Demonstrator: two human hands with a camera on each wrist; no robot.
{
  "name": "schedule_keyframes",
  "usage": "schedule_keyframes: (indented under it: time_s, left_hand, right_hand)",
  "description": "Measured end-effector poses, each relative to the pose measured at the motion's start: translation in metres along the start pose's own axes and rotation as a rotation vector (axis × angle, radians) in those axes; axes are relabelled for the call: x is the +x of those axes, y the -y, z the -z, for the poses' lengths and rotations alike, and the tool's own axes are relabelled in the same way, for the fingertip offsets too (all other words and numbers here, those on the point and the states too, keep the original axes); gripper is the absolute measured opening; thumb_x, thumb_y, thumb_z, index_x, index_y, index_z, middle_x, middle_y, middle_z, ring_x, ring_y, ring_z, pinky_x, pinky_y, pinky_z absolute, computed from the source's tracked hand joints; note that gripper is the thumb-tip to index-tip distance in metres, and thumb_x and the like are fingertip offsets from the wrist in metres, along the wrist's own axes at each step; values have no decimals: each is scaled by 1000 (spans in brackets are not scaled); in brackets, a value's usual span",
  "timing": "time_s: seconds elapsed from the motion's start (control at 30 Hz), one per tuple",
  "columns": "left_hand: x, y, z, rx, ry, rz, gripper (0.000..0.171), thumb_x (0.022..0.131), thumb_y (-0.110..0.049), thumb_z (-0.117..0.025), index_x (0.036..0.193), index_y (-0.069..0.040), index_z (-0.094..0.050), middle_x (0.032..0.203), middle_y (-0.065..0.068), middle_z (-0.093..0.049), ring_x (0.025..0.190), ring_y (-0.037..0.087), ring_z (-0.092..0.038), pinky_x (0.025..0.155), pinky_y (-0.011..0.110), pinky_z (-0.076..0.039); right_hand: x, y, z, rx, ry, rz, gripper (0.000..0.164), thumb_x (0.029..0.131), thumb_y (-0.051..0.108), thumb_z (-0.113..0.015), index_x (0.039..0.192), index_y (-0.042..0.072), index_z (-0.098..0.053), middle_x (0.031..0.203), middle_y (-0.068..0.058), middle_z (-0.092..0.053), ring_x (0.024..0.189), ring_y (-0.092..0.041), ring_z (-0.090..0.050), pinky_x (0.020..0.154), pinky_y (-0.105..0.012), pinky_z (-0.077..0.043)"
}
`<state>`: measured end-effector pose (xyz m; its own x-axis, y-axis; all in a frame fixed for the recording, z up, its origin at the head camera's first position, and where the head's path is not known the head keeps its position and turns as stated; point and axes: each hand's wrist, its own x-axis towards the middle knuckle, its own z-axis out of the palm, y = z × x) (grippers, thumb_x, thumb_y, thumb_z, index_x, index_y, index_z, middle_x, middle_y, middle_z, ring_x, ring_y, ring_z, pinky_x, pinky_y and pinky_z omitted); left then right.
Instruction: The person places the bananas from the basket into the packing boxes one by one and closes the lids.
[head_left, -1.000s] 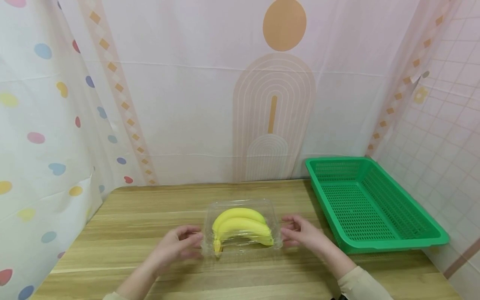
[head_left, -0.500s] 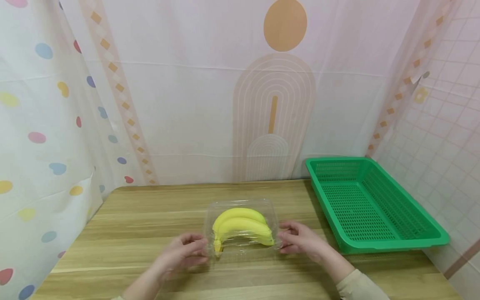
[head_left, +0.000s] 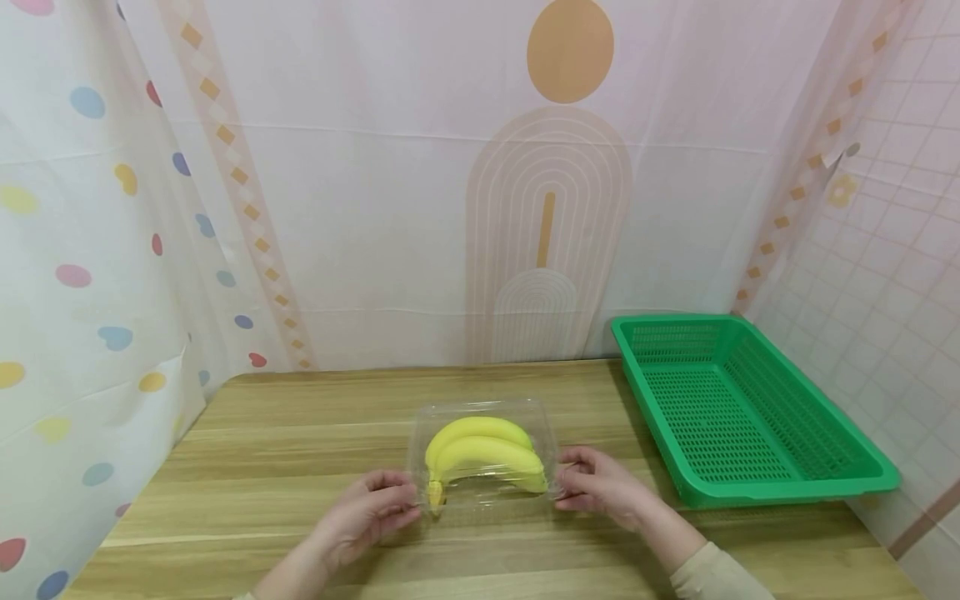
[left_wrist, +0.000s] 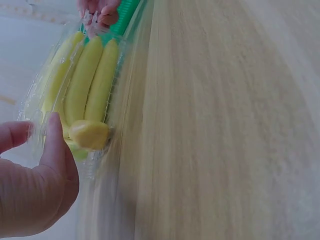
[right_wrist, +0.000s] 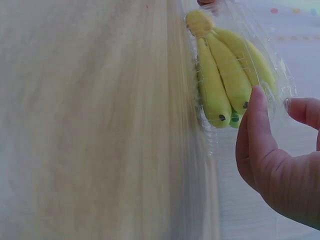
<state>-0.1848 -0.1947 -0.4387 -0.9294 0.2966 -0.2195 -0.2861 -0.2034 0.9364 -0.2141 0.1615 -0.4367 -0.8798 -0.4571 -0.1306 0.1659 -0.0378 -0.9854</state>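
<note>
On the wooden table (head_left: 285,433) sits a clear plastic clamshell box (head_left: 483,410) with a bunch of yellow bananas (head_left: 487,454) inside. Its lid is down over them. My left hand (head_left: 363,512) holds the box's left side near the front corner, thumb and fingertips at the rim. The right hand (head_left: 603,487) grips the opposite side in the same way. In the left wrist view, the bananas' stem end (left_wrist: 89,134) lies near the left thumb (left_wrist: 54,140). The right wrist view shows dark banana tips (right_wrist: 222,117) beside the right thumb (right_wrist: 259,117).
A green perforated plastic basket (head_left: 716,425) stands on the table's right side, beyond my right forearm. A patterned curtain (head_left: 390,208) hangs behind the table, and a dotted one (head_left: 90,333) hangs at the left.
Both hands have moved inward, from just beside the box to its left and right rims, and have taken hold there. The box and bananas have stayed in place.
</note>
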Motion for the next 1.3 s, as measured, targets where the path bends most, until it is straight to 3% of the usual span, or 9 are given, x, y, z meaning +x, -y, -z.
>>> schedule_keyframes:
  time_s: [0.5,1.3]
  left_hand:
    - [2,3,-7,-5,-94,-24,35,88,11,-61,118,12,-42,102,12,-52,87,19,-63,86,32,-56]
    - [2,2,-13,1,-159,-41,31,85,14,-60,112,11,-46,97,12,-50,82,18,-63,81,29,-58]
  right_hand:
    - [2,-6,-3,41,-19,-6,41,92,-4,-60,123,-17,-37,97,-9,-49,84,-17,-61,82,-31,-57]
    - [2,-6,-10,41,-97,-24,36,89,-11,-59,118,-15,-39,96,-9,-49,85,-16,-58,82,-29,-57]
